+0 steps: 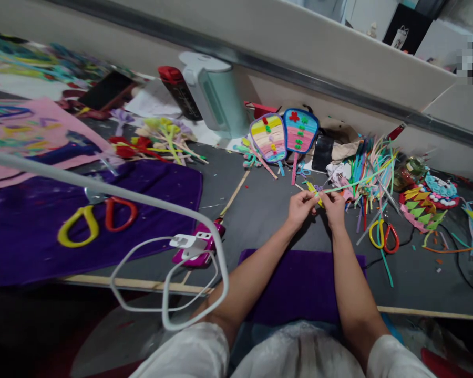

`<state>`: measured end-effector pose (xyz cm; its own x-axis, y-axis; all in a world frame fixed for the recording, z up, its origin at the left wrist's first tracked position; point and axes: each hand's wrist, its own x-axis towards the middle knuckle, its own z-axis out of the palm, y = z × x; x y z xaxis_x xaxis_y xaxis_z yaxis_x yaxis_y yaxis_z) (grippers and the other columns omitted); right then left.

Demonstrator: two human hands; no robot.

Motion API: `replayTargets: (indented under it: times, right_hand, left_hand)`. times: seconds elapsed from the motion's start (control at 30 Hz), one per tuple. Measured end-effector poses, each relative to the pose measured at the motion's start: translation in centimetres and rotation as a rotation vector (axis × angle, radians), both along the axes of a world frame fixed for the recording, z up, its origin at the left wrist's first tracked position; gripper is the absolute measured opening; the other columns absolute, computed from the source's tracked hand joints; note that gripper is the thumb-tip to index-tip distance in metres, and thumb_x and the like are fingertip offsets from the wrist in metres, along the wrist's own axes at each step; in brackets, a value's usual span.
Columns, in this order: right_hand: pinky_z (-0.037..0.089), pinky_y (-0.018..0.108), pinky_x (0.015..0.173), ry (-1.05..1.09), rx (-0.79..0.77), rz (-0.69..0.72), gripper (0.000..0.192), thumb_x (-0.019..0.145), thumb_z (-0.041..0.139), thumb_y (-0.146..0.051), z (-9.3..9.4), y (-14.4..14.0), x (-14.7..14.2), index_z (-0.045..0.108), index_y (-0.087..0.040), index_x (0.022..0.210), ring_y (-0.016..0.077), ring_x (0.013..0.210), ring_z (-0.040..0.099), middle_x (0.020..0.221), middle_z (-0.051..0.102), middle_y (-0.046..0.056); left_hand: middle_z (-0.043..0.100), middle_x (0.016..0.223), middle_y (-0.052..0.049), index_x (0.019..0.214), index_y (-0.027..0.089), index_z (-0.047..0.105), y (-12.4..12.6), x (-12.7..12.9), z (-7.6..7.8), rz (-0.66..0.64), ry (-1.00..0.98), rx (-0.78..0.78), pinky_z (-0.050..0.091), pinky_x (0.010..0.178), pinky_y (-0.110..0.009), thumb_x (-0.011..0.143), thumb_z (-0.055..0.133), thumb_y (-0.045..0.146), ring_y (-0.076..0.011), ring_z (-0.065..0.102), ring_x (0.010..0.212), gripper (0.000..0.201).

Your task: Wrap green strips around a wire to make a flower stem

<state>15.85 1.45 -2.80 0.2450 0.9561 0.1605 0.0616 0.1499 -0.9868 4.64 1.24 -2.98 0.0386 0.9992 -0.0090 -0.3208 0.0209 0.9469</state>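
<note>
My left hand [300, 207] and my right hand [333, 206] meet over the grey table [260, 210], fingertips pinched together on a thin light-green pipe cleaner [358, 182] that runs off to the right. A small yellow piece [312, 189] sits between the fingers. Just right of my hands lies a heap of coloured pipe cleaners [368, 170]. A purple felt sheet [299, 283] lies under my forearms.
Yellow-and-red scissors [383, 236] lie right of my hands; another pair [96, 219] rests on purple cloth [43, 231] at left. Two striped paper fans [284, 135], a pale green appliance [215, 94], a pink phone [199, 244] with white cable [165, 310], and paper crafts [421, 207] surround them.
</note>
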Motion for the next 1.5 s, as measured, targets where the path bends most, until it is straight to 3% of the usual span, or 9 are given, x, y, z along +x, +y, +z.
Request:
replayTargets:
  times: [0.3, 0.57, 0.8, 1.07, 1.5]
  right_hand:
    - [0.035, 0.023, 0.055, 0.144, -0.055, 0.060, 0.023, 0.067, 0.068, -0.037, 0.5, 0.0, 0.2, 0.063, -0.015, 0.072, 0.0082, 0.054, 0.043, 0.061, 0.057, -0.003]
    - [0.037, 0.023, 0.055, 0.164, -0.052, 0.054, 0.019, 0.067, 0.066, -0.034, 0.7, -0.1, 0.2, 0.060, -0.016, 0.070, 0.0087, 0.054, 0.046, 0.059, 0.056, -0.003]
    - [0.038, 0.024, 0.057, 0.067, -0.010, -0.072, 0.022, 0.068, 0.065, -0.035, 0.1, 0.3, 0.6, 0.062, -0.014, 0.071, 0.0089, 0.055, 0.045, 0.062, 0.056, -0.003]
    - [0.042, 0.027, 0.063, -0.139, 0.017, -0.053, 0.024, 0.072, 0.063, -0.038, -0.5, 0.3, 0.5, 0.065, -0.014, 0.072, 0.0122, 0.062, 0.051, 0.066, 0.061, 0.000]
    - [0.036, 0.023, 0.055, 0.141, -0.040, 0.024, 0.023, 0.068, 0.067, -0.037, -0.1, 0.2, 0.3, 0.063, -0.015, 0.072, 0.0082, 0.055, 0.044, 0.062, 0.057, -0.003]
  left_hand:
    - [0.056, 0.059, 0.001, 0.066, 0.012, 0.059, 0.1, -0.2, 0.0, -0.099, -0.067, 0.019, 0.036, 0.040, -0.019, 0.066, 0.075, 0.040, -0.0060, 0.049, 0.039, 0.032]
    - [0.058, 0.064, 0.001, 0.073, 0.012, 0.057, 0.3, -0.5, -0.2, -0.373, -0.276, -0.217, 0.047, 0.041, -0.022, 0.063, 0.079, 0.037, -0.0057, 0.048, 0.041, 0.035]
    - [0.064, 0.071, -0.005, 0.088, 0.012, 0.058, 0.4, -0.6, 0.0, -0.257, -0.273, -0.244, 0.055, 0.054, -0.028, 0.070, 0.072, 0.042, -0.0138, 0.063, 0.055, 0.038]
    - [0.056, 0.060, 0.003, 0.071, 0.012, 0.057, 0.4, 0.1, -0.9, -0.004, 0.031, -0.002, 0.048, 0.044, -0.020, 0.061, 0.077, 0.033, -0.0062, 0.052, 0.041, 0.030]
    - [0.055, 0.057, 0.003, 0.072, 0.012, 0.060, 0.0, 0.0, -0.3, -0.101, -0.060, 0.020, 0.052, 0.047, -0.023, 0.067, 0.073, 0.039, -0.0066, 0.051, 0.042, 0.031]
